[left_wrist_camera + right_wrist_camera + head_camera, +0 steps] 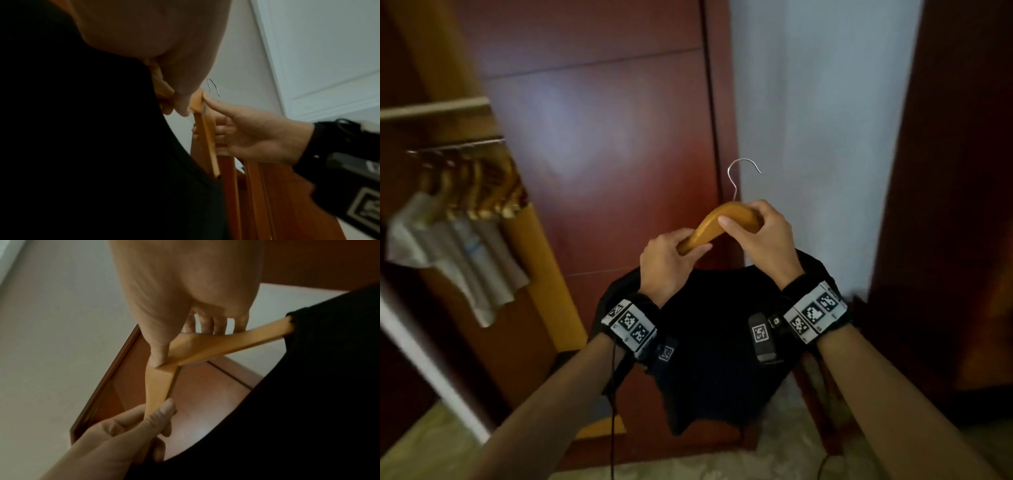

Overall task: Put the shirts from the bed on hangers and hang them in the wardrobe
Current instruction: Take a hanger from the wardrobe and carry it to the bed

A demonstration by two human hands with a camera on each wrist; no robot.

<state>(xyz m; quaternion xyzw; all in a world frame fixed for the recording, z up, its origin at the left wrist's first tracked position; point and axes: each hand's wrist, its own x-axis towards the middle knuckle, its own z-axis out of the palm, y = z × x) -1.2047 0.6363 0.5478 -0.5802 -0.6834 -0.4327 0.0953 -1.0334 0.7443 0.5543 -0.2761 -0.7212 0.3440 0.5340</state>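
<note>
Cloth of the black shirt (709,342) is soft and limp, so I judge it will sag and slide off if it is only draped; it hangs now in the lower centre of the head view, below my two wrists, partly threaded on the wooden hanger (722,222). In the right wrist view one arm of the hanger (236,340) already goes into the fabric (318,386) at the right of the frame, while the other arm is bare. The hanger itself is stiff, light and smooth, with a thin metal hook (739,174) standing up at centre frame.

My left hand (667,263) grips the bare arm near its end, fingers curled round the wood. My right hand (760,236) clamps the crown of the hanger just below the hook, thumb pressing on top. I think this is a good hold: the wood carries the load, and the collar, not the loose body, is the part to pull over the free shoulder.

At the upper left of the head view a wardrobe rail (458,145) carries several wooden hangers (479,192) with a light garment (455,253) below them. A dark red wardrobe door (602,137) stands behind my hands. The packed hangers may crowd the hook when I place it, and the door edge is close on the way there.
</note>
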